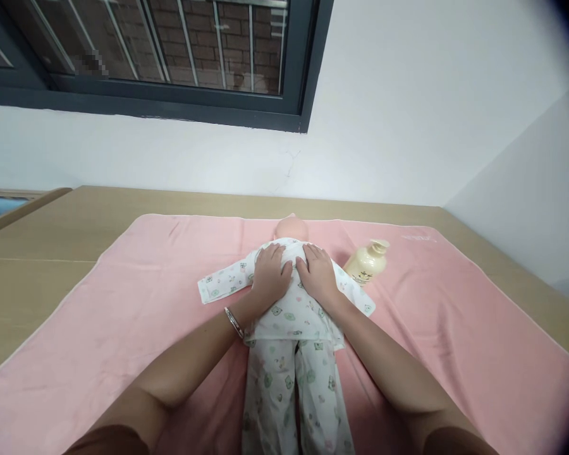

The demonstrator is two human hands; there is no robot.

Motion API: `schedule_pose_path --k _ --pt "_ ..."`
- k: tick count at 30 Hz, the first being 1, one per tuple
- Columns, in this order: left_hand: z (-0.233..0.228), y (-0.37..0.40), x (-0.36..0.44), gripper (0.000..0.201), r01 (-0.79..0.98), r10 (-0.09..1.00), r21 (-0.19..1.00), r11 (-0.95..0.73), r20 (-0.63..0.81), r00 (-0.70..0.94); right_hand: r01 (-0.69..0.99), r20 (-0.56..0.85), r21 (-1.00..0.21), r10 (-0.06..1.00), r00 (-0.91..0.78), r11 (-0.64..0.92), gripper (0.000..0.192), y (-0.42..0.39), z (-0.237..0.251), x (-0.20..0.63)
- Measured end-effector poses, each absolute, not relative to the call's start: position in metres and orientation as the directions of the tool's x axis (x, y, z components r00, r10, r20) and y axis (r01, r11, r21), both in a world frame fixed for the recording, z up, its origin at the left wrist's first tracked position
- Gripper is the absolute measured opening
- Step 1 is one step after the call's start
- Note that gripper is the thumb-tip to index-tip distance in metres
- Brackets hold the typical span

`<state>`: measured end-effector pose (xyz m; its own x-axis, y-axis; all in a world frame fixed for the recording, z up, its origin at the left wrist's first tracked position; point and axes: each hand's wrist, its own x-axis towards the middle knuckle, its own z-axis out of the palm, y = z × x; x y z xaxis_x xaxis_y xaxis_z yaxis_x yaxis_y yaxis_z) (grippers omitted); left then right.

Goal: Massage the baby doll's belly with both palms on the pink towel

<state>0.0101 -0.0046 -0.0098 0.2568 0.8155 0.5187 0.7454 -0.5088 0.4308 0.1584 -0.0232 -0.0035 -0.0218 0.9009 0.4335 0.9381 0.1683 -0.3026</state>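
Right in the middle lies a baby doll in a white cotton suit printed with little green bears (291,316). It rests on a pink towel cloth (455,335) that covers much of the light wooden table (42,253). The doll seems to lie face down, because only the bare round back of its head (291,226) shows at the far end. Its legs point toward the person.

Both hands rest flat on the doll's upper back, side by side and almost touching. The left hand (271,273) is spread open, palm down, fingers pointing to the head. It has a thin silver bangle (234,322) on its wrist. The right hand (317,272) is spread open too and presses on the cloth. Neither hand pinches or grips anything.

The doll looks light and easy to lift. Its suit is soft and loose, so the cloth may slide and bunch up under the palms. The sleeves lie flat out to each side and look floppy. A good place to hold it is around the body under the arms, with one hand under the head, not by the cloth alone.

Just beside the doll's right sleeve a cream plastic bottle (366,262) lies tilted on the towel, not touching the hands.
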Motion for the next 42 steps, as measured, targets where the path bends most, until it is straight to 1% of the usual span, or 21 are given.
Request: schedule_pose_path --k 5,11,15,18,21,25,28,30,34,37,39,42 --pt "-0.014 -0.002 0.01 0.041 0.723 0.818 0.459 -0.516 0.515 0.256 0.953 0.446 -0.25 0.894 -0.043 0.17 0.045 -0.025 -0.002 0.157" --pt "-0.014 -0.004 0.01 0.041 0.709 0.817 0.475 -0.521 0.517 0.255 0.985 0.421 -0.108 0.904 -0.077 0.134 0.042 -0.047 0.008 0.142" --pt "-0.015 -0.005 0.009 0.045 0.74 0.828 0.458 -0.492 0.507 0.237 0.991 0.419 -0.027 0.901 -0.111 0.134 0.042 -0.066 0.013 0.132" --pt "-0.015 -0.006 0.008 0.047 0.778 0.83 0.421 -0.465 0.512 0.219 0.991 0.408 0.011 0.905 -0.123 0.13 0.044 -0.073 0.013 0.129" --pt "-0.009 -0.009 0.008 0.043 0.8 0.809 0.342 -0.493 0.518 0.277 0.99 0.379 -0.016 0.917 -0.124 0.141 0.048 -0.067 0.012 0.133" --pt "0.006 -0.015 0.008 0.029 0.826 0.79 0.226 -0.516 0.499 0.357 0.974 0.288 -0.151 0.95 -0.119 0.168 0.052 -0.045 0.012 0.15" --pt "0.013 -0.019 0.009 0.024 0.85 0.793 0.17 -0.498 0.486 0.367 0.955 0.25 -0.247 0.963 -0.102 0.166 0.054 -0.031 0.011 0.162" --pt "0.013 -0.022 0.01 0.025 0.865 0.799 0.163 -0.475 0.492 0.346 0.954 0.263 -0.255 0.96 -0.091 0.16 0.053 -0.028 0.011 0.164" --pt "0.007 -0.027 0.012 0.028 0.882 0.803 0.184 -0.433 0.523 0.285 0.978 0.33 -0.163 0.941 -0.072 0.132 0.047 -0.038 0.01 0.153" --pt "0.006 -0.026 0.012 0.027 0.88 0.8 0.186 -0.438 0.527 0.287 0.992 0.382 -0.063 0.921 -0.075 0.107 0.046 -0.051 0.009 0.142" --pt "0.005 -0.023 0.011 0.026 0.869 0.808 0.212 -0.446 0.513 0.289 0.994 0.418 -0.004 0.903 -0.098 0.11 0.046 -0.058 0.008 0.137" --pt "0.003 -0.015 0.008 0.032 0.857 0.815 0.257 -0.447 0.511 0.272 0.991 0.448 0.028 0.885 -0.13 0.131 0.044 -0.064 0.008 0.135"
